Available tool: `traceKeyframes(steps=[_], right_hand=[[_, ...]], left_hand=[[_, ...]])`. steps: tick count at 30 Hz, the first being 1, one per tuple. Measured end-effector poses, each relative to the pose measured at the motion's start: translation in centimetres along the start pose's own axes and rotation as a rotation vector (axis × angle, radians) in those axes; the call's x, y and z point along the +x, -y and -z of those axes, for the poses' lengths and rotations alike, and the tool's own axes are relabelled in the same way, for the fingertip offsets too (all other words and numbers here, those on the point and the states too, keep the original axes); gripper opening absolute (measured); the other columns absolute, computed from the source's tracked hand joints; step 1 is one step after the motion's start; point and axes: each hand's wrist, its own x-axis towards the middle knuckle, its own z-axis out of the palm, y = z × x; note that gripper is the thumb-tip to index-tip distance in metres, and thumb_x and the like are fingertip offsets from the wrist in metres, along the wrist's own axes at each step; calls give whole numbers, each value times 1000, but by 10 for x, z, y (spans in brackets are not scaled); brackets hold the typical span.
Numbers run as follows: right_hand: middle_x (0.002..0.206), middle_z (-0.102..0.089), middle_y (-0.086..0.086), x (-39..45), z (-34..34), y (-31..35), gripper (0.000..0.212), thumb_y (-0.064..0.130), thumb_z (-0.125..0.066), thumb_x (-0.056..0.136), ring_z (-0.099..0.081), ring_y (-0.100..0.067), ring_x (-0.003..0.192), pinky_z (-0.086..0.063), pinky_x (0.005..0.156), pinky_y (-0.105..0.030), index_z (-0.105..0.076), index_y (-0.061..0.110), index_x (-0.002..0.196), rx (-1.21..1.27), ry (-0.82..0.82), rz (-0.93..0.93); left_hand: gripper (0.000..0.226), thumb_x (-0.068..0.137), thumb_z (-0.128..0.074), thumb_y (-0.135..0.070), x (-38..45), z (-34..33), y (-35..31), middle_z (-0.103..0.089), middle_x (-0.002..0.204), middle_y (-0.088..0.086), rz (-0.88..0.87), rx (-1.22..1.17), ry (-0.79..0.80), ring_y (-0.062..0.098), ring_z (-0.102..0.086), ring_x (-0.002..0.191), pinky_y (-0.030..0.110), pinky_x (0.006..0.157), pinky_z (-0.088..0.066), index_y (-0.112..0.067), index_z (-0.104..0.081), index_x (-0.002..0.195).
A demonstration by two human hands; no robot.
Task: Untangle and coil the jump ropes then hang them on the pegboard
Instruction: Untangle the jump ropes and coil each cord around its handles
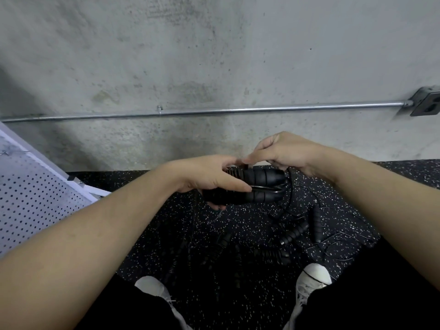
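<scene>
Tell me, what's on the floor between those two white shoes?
In the head view, loose black jump-rope handles and thin cords lie on the speckled floor between the left shoe and right shoe.

From my seat behind the head camera I see both forearms bare all the way up to the frame edges, with no sleeves, watch, bracelets or gloves showing. The left hand and the right hand carry no rings that I can make out, and the nails look short and unpainted. Lower down, the legs are covered in plain black trousers, with no visible logo or stripe. On the feet I see pale grey-white trainers: the left shoe shows thin white laces, and the right shoe has a rounded white toe cap.
</scene>
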Motion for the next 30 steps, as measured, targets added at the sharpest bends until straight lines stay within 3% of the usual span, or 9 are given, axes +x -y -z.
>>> traceKeyframes(steps=[5, 9, 13, 16, 21, 23, 26, 28, 30], right_hand=[[49, -47, 8, 3, -7, 2, 26, 46, -82, 77, -37, -8, 44, -31, 55, -29, -80, 20, 79, -88, -30, 38], [50, -50, 8, 8, -5, 3, 39, 46, -67, 93, -38, -8, 43, -33, 52, -27, -75, 18, 68, -164, -83, 112], [58, -54, 5, 12, -8, 1, 41, 48, -59, 98, -41, -9, 44, -33, 49, -25, -73, 12, 86, -267, -26, 110], [55, -50, 7, 13, -11, 1, 40, 50, -53, 101, -43, -9, 45, -39, 50, -25, -72, 20, 84, -316, 26, 59], [53, -49, 4, 11, -17, 1, 41, 43, -42, 107, -49, -7, 45, -51, 63, -24, -65, 17, 86, -165, 88, 24], [60, -57, 5, 13, -19, 1, 39, 41, -44, 107, -49, 2, 43, -42, 57, -15, -65, 17, 85, -222, -9, 78], [66, -56, 3, 11, -19, 3, 38, 42, -45, 106, -48, 2, 40, -36, 45, -13, -68, 16, 89, -315, -102, 141], [64, -52, 5, 9, -22, 6, 38, 39, -44, 107, -45, 3, 39, -32, 43, -12, -67, 13, 92, -331, -123, 183], [61, -48, 6, 8, -29, 10, 41, 39, -41, 108, -43, -1, 42, -32, 46, -18, -63, 13, 86, -334, -131, 213]], left_hand=[[47, 90, -77, -31, 12, -3, 7, -74, 100, 9, 35, 95, -70, 29, -74, 72, 45, 68, -64, -36, -60, 134], [42, 93, -73, -37, 15, -2, 8, -70, 105, 3, -2, 172, -273, 19, -74, 70, 49, 66, -65, -32, -59, 132], [24, 97, -62, -47, 20, -8, 10, -68, 100, -3, 4, 435, -353, 21, -72, 82, 41, 78, -60, -29, -53, 112], [24, 99, -58, -47, 22, -12, 12, -66, 92, -3, 41, 485, -399, 26, -72, 87, 37, 70, -53, -28, -45, 102], [34, 98, -57, -52, 25, -11, 16, -71, 87, 2, 33, 352, -532, 23, -72, 74, 38, 69, -54, -23, -44, 111], [39, 97, -58, -54, 28, -10, 19, -72, 90, 4, 7, 260, -552, 23, -70, 69, 45, 73, -59, -21, -44, 113], [40, 95, -63, -53, 32, -11, 20, -70, 100, 8, -17, 87, -572, 27, -71, 79, 54, 79, -61, -21, -44, 111], [41, 93, -69, -50, 33, -11, 18, -69, 106, 15, -13, -140, -555, 32, -72, 80, 56, 72, -62, -22, -43, 110], [38, 94, -71, -40, 34, -12, 15, -69, 108, 22, 5, -344, -543, 34, -70, 71, 48, 62, -62, -20, -44, 110]])
